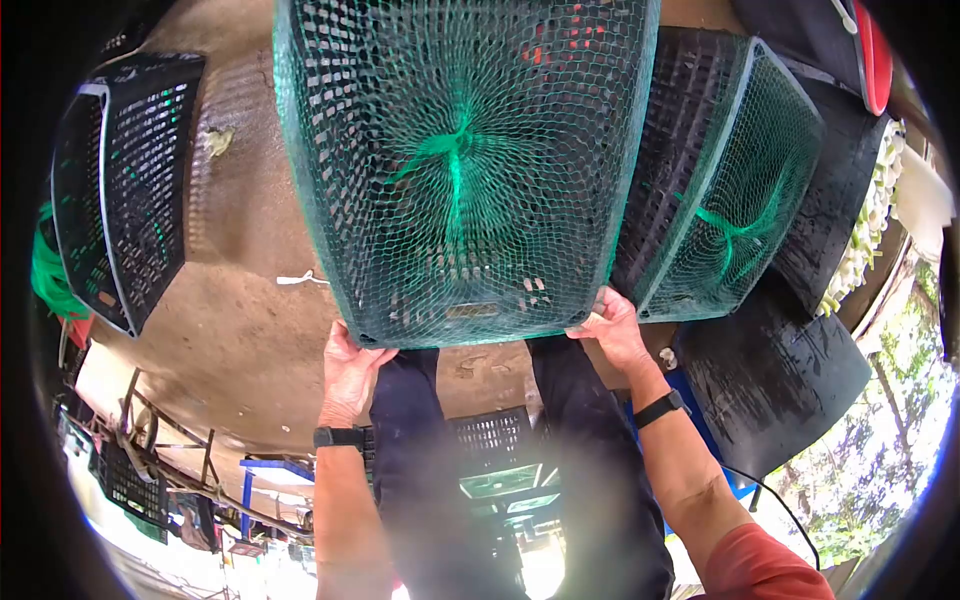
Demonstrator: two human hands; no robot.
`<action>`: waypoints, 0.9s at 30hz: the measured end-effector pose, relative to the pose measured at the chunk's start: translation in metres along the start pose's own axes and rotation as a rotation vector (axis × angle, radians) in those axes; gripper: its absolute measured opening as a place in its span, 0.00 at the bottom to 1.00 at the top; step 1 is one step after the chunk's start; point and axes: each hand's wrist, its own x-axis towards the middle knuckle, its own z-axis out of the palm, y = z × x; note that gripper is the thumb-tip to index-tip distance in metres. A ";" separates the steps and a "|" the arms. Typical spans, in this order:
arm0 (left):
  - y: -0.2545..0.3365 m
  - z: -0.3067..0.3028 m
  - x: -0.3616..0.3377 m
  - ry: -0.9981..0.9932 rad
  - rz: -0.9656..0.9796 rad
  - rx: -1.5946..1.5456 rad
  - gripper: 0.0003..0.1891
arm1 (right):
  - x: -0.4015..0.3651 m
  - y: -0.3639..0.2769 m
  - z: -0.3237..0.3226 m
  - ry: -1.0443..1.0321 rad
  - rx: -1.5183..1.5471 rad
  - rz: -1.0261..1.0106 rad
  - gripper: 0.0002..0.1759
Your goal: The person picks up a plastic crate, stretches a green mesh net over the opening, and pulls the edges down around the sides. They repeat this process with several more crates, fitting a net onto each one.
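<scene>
A black plastic crate fills the upper middle of the head view, with green netting stretched over its open face and gathered into a knot near the centre. My left hand grips the crate's near left corner, fingers wrapped at the rim. At the near right corner, my right hand pinches the rim and the netting edge. Both wrists wear dark bands. The undersides of the fingers are partly hidden by the crate.
A second netted crate leans at the right, beside black sheets and pale green produce. At the left stands another black crate near green netting. A white scrap lies on the brown floor.
</scene>
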 end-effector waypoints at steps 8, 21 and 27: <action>-0.003 -0.024 0.023 0.103 0.229 0.625 0.13 | 0.005 0.039 -0.011 0.216 -0.267 -0.205 0.09; 0.022 0.051 -0.006 0.182 0.519 0.538 0.32 | -0.058 -0.015 0.032 0.116 -0.118 0.041 0.05; 0.022 0.059 0.008 0.251 0.654 0.789 0.30 | -0.035 -0.032 0.083 -0.038 -0.350 -0.236 0.15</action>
